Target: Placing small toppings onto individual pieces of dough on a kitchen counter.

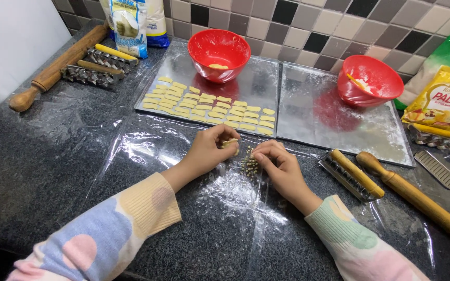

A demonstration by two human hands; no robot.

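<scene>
Soft dough and tiny buds on crinkled plastic

My left hand [209, 148] pinches a small pale dough piece [230, 141], fingers curled around it; my right hand [279, 164] nips at the little heap of dry, knobbly cloves [249, 166] on the glossy plastic sheet [183, 156]. Farther off, a shiny metal tray [256, 83] holds rows of ridged yellow dough strips [209, 106].

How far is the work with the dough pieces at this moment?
Done: many small yellow dough pieces lie in rows on the left tray. In hand: the left hand holds one dough piece, and the right hand picks at a pile of small dark bits. Left: the right tray holds only a red bowl, and the other red bowl contains some dough.
</scene>
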